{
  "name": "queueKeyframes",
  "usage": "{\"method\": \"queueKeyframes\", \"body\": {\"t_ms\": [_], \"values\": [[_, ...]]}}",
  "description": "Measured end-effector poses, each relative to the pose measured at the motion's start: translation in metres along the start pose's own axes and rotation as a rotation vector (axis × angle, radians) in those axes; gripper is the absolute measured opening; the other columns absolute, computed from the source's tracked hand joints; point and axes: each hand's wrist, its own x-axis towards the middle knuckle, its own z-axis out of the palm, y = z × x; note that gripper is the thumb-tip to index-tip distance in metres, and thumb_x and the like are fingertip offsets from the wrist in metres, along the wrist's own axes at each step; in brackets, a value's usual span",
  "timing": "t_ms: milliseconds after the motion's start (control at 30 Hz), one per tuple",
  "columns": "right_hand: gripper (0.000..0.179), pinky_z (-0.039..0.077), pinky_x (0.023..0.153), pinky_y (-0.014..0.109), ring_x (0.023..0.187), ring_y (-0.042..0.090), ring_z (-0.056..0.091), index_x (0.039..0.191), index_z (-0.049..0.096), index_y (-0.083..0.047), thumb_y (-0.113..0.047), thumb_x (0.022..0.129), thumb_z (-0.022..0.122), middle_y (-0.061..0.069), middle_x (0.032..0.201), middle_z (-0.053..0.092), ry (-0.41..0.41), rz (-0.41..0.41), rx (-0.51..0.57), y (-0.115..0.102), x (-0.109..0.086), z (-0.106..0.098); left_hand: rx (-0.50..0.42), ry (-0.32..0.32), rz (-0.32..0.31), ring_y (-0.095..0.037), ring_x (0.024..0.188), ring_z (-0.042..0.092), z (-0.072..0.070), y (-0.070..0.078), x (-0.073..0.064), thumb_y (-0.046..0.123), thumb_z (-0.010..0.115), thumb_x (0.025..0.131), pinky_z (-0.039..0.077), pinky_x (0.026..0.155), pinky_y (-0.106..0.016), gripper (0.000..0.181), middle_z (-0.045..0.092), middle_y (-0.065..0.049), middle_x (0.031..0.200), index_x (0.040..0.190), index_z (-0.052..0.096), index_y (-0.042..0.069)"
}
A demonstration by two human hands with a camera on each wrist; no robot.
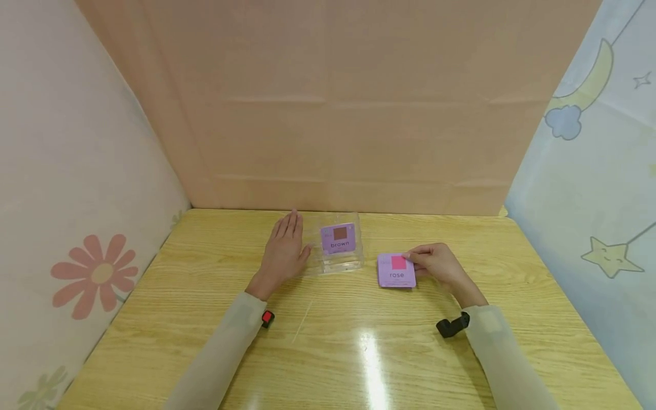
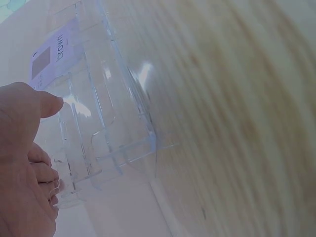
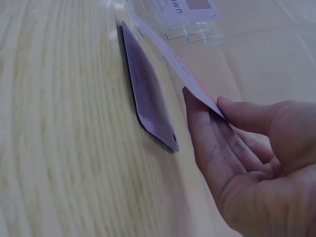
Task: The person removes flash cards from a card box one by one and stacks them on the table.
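Note:
My left hand (image 1: 283,249) lies at the left side of a clear plastic stepped holder (image 1: 342,265), fingers straight and thumb against its edge. Inside the holder leans a purple card reading "brown" (image 1: 332,245) with a brown square. Right of the holder, thumb and fingers of my right hand (image 1: 442,265) pinch the right edge of a purple "rose" card (image 1: 396,280) with a pink square. In the right wrist view, that card is tilted up over a purple card (image 3: 148,96) lying on the table, thin and dark-edged.
The wooden table (image 1: 318,341) carries a bright light reflection near its front. A brown paper sheet (image 1: 333,131) rises behind it. Printed cloth walls stand on both sides, with a flower (image 1: 99,273) left and a moon and star (image 1: 612,256) right.

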Motion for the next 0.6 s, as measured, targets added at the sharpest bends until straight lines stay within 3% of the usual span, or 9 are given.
{"method": "queueKeyframes", "body": {"t_ms": [600], "values": [[0.043,0.065,0.077,0.027,0.087,0.012,0.074,0.137,0.059,0.016,-0.015,0.107,0.060,0.023,0.119,0.075,0.007,0.010,-0.007,-0.0014,0.0040,0.0024,0.024,-0.010,0.003,-0.038,0.164,0.022,0.0022,-0.0013,0.0010,0.041,0.050,0.110,0.018,0.136,-0.051,0.080,0.016,-0.024,0.175,0.165,0.018,-0.007]]}}
